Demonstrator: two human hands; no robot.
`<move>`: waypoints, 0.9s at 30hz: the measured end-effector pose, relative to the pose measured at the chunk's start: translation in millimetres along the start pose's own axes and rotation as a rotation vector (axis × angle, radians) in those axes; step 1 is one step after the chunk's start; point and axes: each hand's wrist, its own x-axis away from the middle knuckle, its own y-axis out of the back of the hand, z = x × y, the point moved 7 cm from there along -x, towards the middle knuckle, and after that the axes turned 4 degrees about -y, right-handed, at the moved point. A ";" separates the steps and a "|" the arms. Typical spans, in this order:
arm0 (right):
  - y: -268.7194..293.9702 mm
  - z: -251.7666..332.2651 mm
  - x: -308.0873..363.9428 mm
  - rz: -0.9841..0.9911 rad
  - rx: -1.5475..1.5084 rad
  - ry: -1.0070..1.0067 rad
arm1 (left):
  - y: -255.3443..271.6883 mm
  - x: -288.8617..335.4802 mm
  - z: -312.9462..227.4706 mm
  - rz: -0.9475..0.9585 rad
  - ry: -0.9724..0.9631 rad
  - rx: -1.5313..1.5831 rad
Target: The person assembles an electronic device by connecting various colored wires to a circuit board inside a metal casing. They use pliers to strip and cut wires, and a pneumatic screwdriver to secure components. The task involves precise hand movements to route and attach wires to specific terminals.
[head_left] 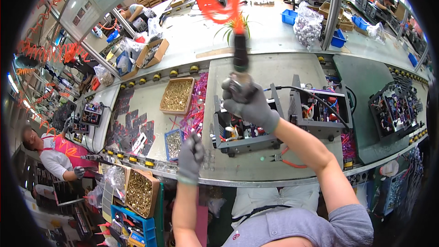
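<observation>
My right hand, in a grey glove, is closed round a power screwdriver with a dark body. An orange coiled hose rises from its top, blurred by motion. The hand is over an open black metal housing with wires and boards inside. My left hand, also gloved, is raised with its fingers curled together, just right of a small blue tray of silver metal parts. Anything between those fingers is too small to make out. Red-handled pliers lie right of the housing.
A second open housing stands to the right, a third beyond it. A box of brass-coloured fasteners, purple wires and dark flat plates lie left. A co-worker in a pink apron is at far left.
</observation>
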 end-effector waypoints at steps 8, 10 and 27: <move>18.5 52.0 115.9 0.072 -0.444 0.202 | -75.7 96.4 145.1 0.328 0.225 -0.105; 32.6 44.4 144.0 -0.045 -0.327 0.212 | -105.1 101.1 148.7 0.356 0.242 -0.207; 79.1 79.0 191.7 -0.339 -0.200 0.476 | -191.1 95.5 148.7 0.367 0.397 0.188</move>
